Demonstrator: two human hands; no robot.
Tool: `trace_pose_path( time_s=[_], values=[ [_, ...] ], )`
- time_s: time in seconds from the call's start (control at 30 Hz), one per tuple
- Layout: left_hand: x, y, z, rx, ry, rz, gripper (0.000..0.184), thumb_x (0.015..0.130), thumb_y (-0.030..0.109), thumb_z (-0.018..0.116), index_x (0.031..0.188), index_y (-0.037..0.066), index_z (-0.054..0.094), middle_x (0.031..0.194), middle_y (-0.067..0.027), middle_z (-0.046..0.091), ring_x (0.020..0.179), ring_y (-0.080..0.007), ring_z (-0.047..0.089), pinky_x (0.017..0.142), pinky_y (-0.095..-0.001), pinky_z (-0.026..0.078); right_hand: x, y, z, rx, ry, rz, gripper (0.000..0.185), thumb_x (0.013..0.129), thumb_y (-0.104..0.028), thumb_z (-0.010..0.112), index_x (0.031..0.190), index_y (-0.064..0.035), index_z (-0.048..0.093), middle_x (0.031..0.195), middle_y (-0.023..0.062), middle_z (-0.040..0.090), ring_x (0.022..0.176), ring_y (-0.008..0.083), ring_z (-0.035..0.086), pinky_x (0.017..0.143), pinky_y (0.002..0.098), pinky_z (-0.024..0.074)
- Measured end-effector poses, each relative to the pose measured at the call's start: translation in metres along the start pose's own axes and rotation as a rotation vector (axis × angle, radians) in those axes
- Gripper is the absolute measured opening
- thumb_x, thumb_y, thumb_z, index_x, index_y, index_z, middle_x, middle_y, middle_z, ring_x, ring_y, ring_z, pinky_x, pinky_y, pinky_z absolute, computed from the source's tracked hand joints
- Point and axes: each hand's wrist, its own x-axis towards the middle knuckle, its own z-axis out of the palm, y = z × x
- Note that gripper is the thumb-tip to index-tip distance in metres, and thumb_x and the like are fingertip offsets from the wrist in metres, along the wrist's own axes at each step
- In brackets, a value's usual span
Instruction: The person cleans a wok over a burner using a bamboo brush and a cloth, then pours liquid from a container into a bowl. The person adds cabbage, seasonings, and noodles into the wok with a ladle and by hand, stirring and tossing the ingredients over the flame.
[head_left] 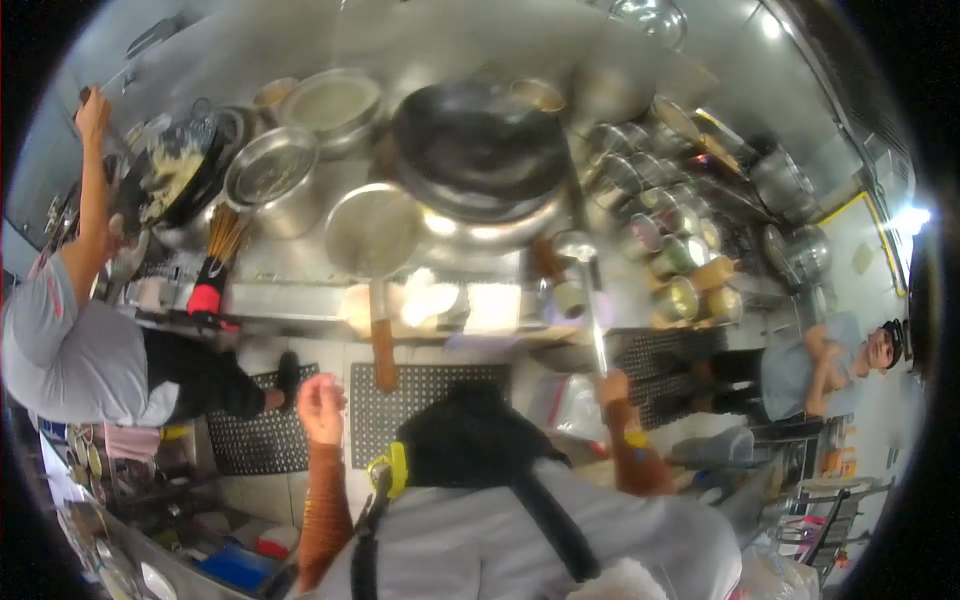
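Note:
My right hand (612, 387) is wrapped round the long handle of a metal ladle (597, 325). The ladle's bowl points away from me, over the counter to the right of a big dark wok (480, 145). My left hand (320, 408) is raised in front of the counter, its fingers curled in, with nothing visible in them. Nearest to it is the wooden handle of a round strainer (375, 230), which juts over the counter edge.
Metal pots (272, 180) stand left of the wok, and several seasoning containers (680, 255) crowd its right. At far left a co-worker (85, 340) handles a pan of food (175, 175). Another person (815, 370) stands at the right, arms folded. Perforated mats (420, 400) cover the floor.

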Motion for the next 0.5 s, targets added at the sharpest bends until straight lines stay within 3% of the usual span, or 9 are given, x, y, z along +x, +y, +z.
trace_pose_path(
  time_s=[0.03, 0.13, 0.17, 0.2, 0.23, 0.27, 0.3, 0.4, 0.5],
  values=[
    [0.010, 0.007, 0.004, 0.013, 0.011, 0.017, 0.016, 0.094, 0.018, 0.056, 0.099, 0.004, 0.057, 0.071, -0.0013, 0.057, 0.059, -0.0065, 0.050, 0.052, -0.0212, 0.043, -0.003, -0.015, -0.006, 0.076, 0.087, 0.126, 0.017, 0.075, -0.013, 0.071, 0.079, -0.0022, 0.058, 0.054, 0.0039, 0.051, 0.040, 0.0122, 0.048, 0.035, 0.0284, 0.0367],
    [0.029, 0.035, 0.029, 0.065, 0.058, 0.076, 0.015, 0.094, 0.017, 0.055, 0.099, 0.003, 0.057, 0.071, -0.0005, 0.056, 0.058, -0.0059, 0.048, 0.052, -0.0203, 0.043, 0.027, -0.049, -0.041, 0.366, 0.084, 0.086, 0.015, 0.077, -0.013, 0.069, 0.075, -0.0046, 0.057, 0.051, 0.0019, 0.047, 0.039, 0.0127, 0.046, 0.035, 0.0282, 0.0355],
    [0.035, 0.039, 0.040, 0.054, 0.050, 0.116, 0.015, 0.094, 0.017, 0.055, 0.099, 0.003, 0.056, 0.071, -0.0004, 0.056, 0.058, -0.0057, 0.048, 0.052, -0.0201, 0.042, 0.053, -0.072, -0.062, 0.535, -0.002, 0.049, 0.011, 0.081, -0.012, 0.063, 0.076, -0.0070, 0.055, 0.051, 0.0015, 0.047, 0.039, 0.0127, 0.046, 0.035, 0.0275, 0.0348],
    [0.041, 0.042, 0.050, 0.046, 0.042, 0.153, 0.015, 0.094, 0.016, 0.055, 0.100, 0.003, 0.056, 0.071, -0.0003, 0.056, 0.058, -0.0055, 0.047, 0.053, -0.0200, 0.042, 0.073, -0.116, -0.088, 0.525, 0.049, 0.113, 0.007, 0.084, -0.009, 0.058, 0.078, -0.0076, 0.054, 0.052, 0.0017, 0.047, 0.040, 0.0133, 0.048, 0.036, 0.0280, 0.0369],
    [0.045, 0.046, 0.062, 0.030, 0.038, 0.145, 0.015, 0.095, 0.016, 0.054, 0.101, 0.002, 0.055, 0.072, -0.0004, 0.056, 0.058, -0.0053, 0.047, 0.053, -0.0198, 0.042, 0.114, -0.119, -0.105, 0.698, 0.006, -0.050, 0.014, 0.084, -0.008, 0.056, 0.097, -0.0035, 0.056, 0.058, 0.0035, 0.051, 0.044, 0.0143, 0.051, 0.038, 0.0285, 0.0395],
    [0.048, 0.047, 0.080, 0.047, 0.043, 0.145, 0.015, 0.095, 0.016, 0.054, 0.101, 0.002, 0.055, 0.072, -0.0005, 0.056, 0.058, -0.0053, 0.047, 0.053, -0.0197, 0.042, 0.109, -0.184, -0.136, 0.747, 0.019, -0.112, 0.039, 0.083, -0.005, 0.056, 0.121, -0.0007, 0.048, 0.065, 0.0050, 0.053, 0.046, 0.0159, 0.053, 0.041, 0.0294, 0.0431],
    [0.051, 0.049, 0.098, 0.064, 0.050, 0.150, 0.015, 0.095, 0.015, 0.054, 0.101, 0.002, 0.055, 0.072, -0.0007, 0.056, 0.058, -0.0053, 0.047, 0.053, -0.0196, 0.042, 0.137, -0.201, -0.153, 0.809, -0.039, -0.205, 0.060, 0.081, -0.001, 0.054, 0.137, -0.0011, 0.034, 0.070, 0.0062, 0.054, 0.047, 0.0159, 0.053, 0.042, 0.0293, 0.0446],
    [0.056, 0.057, 0.148, 0.183, 0.090, 0.204, 0.014, 0.095, 0.015, 0.053, 0.100, 0.002, 0.055, 0.072, -0.0013, 0.056, 0.060, -0.0062, 0.049, 0.054, -0.0192, 0.042, 0.257, -0.208, -0.185, 0.561, 0.145, -0.438, 0.065, 0.079, 0.002, 0.052, 0.141, -0.0001, 0.032, 0.069, 0.0067, 0.056, 0.046, 0.0140, 0.051, 0.042, 0.0283, 0.0408],
    [0.048, 0.067, 0.192, 0.044, 0.076, 0.163, 0.016, 0.095, 0.016, 0.053, 0.099, 0.001, 0.056, 0.073, -0.0010, 0.056, 0.060, -0.0060, 0.049, 0.054, -0.0192, 0.042, 0.356, -0.236, -0.222, 0.253, 0.157, -0.474, 0.059, 0.076, 0.001, 0.054, 0.133, -0.0007, 0.043, 0.062, 0.0060, 0.056, 0.044, 0.0151, 0.052, 0.041, 0.0301, 0.0408]
  ],
)
